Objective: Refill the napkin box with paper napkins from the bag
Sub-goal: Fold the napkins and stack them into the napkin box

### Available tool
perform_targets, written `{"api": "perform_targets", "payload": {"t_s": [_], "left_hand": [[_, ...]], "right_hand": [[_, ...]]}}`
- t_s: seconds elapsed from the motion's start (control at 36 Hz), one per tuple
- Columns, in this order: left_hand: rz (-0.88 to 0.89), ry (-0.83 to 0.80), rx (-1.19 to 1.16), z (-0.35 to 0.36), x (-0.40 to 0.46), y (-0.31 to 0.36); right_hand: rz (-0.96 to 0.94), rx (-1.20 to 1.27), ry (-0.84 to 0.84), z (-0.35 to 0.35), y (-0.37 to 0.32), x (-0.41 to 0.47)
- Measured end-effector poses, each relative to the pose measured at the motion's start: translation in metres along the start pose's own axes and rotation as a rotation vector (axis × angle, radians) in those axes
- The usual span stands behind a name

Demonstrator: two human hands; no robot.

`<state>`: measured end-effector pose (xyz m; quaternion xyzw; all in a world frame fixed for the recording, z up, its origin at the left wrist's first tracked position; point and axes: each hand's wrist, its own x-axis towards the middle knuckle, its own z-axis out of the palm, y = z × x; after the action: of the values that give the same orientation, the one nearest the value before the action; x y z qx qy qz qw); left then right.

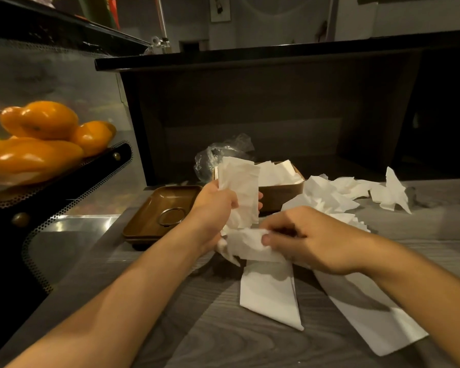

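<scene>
At the far left, orange fruit point(45, 139) is piled on a perforated black stand point(72, 181) beside the bench point(197, 328). Near the bench's left edge sits a brown tray point(154, 208) with a metal ring point(171, 216) lying in it. The left hand point(213, 208) is just right of the tray, fingers closed around a folded napkin point(243, 187) held upright, its lower end crumpled in the palm. Behind that hand, toward the bench's back edge, a clear plastic bag point(218, 155) lies crumpled, touching the brown box point(282, 192), which already holds white napkins point(276, 173). The right hand point(311, 240) is lower and to the right, thumb and fingers pinched on a second napkin point(247, 243) that stretches across to the left palm. Under the hands two folded napkins point(271, 296) lie flat, fanning toward the bench's near edge. Right of the box, loose rumpled napkins point(356, 192) are strewn toward the right edge.
</scene>
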<state>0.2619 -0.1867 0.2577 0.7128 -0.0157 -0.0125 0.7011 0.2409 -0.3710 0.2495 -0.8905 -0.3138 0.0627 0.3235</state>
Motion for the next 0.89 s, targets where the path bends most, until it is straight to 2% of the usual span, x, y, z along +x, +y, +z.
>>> {"api": "perform_targets", "payload": {"t_s": [0.19, 0.31, 0.36, 0.47, 0.53, 0.72, 0.78, 0.89], "left_hand": [[-0.053, 0.065, -0.007, -0.003, -0.001, 0.006], [-0.096, -0.014, 0.0, -0.007, -0.004, 0.007], [-0.098, -0.084, 0.006, -0.006, -0.007, 0.006], [-0.098, -0.225, -0.144, -0.002, -0.011, 0.007], [-0.056, -0.281, -0.123, -0.002, -0.008, 0.004], [0.05, -0.144, 0.099, 0.003, 0.001, -0.009], [0.062, -0.134, 0.104, 0.005, 0.001, -0.01], [0.027, -0.122, 0.002, 0.006, 0.0, -0.009]], "right_hand": [[0.159, 0.348, 0.201, -0.016, 0.001, 0.0], [0.272, 0.544, 0.249, -0.024, 0.002, -0.002], [0.306, 0.535, 0.249, -0.025, 0.003, -0.002], [0.305, 0.505, 0.298, -0.024, 0.003, -0.002], [0.292, 0.52, 0.33, -0.023, 0.003, -0.001], [0.213, 0.582, 0.357, -0.023, -0.002, -0.004], [0.147, 0.452, 0.364, -0.021, 0.001, -0.002], [0.172, 0.239, 0.556, -0.02, 0.014, 0.004]]}}
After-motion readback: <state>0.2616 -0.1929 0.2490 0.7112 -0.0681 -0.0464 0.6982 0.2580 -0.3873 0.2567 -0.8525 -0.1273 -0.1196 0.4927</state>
